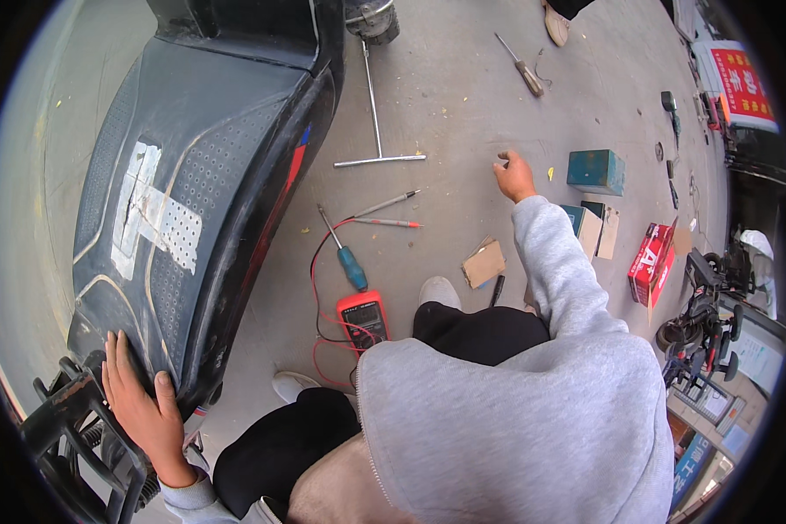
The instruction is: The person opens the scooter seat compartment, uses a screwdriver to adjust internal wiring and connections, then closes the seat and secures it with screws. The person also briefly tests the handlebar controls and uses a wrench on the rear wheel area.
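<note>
My left hand [141, 409] lies flat, fingers spread, on the rear end of a black scooter seat [183, 175] patched with grey tape. My right hand [514, 177] reaches out over the concrete floor, fingers loosely curled, holding nothing that I can see. It hovers near a teal box [596, 171] and beyond two probe pens [391, 212]. A red multimeter [363, 318] with red leads lies by my knees, next to a blue-handled screwdriver [347, 257]. A long T-handle wrench [375, 118] lies between the scooter and my right hand.
A brown-handled screwdriver [522, 68] lies farther out, near another person's shoe [556, 24]. A red carton [651, 263], an open cardboard box [590, 229] and a cardboard scrap [484, 264] sit to the right. A metal rack [70, 428] is behind the seat. Small vehicles [707, 306] stand far right.
</note>
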Demonstrator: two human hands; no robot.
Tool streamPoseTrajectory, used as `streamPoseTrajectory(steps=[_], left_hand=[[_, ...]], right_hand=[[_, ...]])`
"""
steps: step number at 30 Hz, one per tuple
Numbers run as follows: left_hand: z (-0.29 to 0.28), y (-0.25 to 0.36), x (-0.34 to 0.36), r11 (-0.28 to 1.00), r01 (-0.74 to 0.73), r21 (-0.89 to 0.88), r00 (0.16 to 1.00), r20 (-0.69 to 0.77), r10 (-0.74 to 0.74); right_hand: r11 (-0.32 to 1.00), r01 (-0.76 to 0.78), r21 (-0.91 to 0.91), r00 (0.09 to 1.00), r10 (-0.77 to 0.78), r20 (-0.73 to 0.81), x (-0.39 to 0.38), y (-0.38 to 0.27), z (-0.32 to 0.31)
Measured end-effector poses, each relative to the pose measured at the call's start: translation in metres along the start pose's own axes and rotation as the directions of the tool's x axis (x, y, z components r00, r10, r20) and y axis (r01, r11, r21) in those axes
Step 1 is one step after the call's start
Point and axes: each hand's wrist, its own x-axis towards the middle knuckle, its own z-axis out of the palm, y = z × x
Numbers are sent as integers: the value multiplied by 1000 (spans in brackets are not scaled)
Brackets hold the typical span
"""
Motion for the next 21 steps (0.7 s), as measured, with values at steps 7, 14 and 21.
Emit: streamPoseTrajectory(steps=[7,14,21], left_hand=[[-2,1,1,1000,-5,11,999,32,5],[-2,4,0,999,35,42,997,68,-37],[-3,6,2,998,49,48,996,76,-53]], right_hand=[[974,-105,-202,989,81,-124,61,58,-43],[977,-65,-205,990,37,-138,152,37,-51],[989,-107,-105,973,83,-214,203,28,-45]])
